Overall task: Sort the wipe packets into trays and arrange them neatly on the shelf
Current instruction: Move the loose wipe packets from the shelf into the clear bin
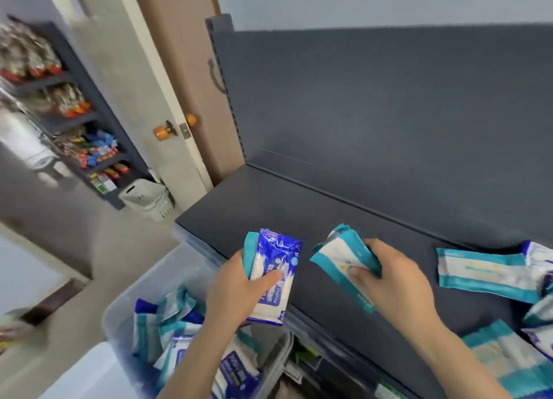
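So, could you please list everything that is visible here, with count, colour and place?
shelf: one, dark grey, middle
loose packets: several, teal-white and blue, on the shelf at right
bin: one, clear plastic, lower left
binned packets: many, blue and teal, piled in the bin
side rack: one, dark, far left, holding colourful snacks
door knobs: two, orange, on the door edge
basket: one, white, on the floor by the door
blue packet: one, blue-white, in the left grip
teal packet: one, behind the blue packet
teal-white packet: at least one, in the right grip
left grip: holds two packets
right grip: above the shelf
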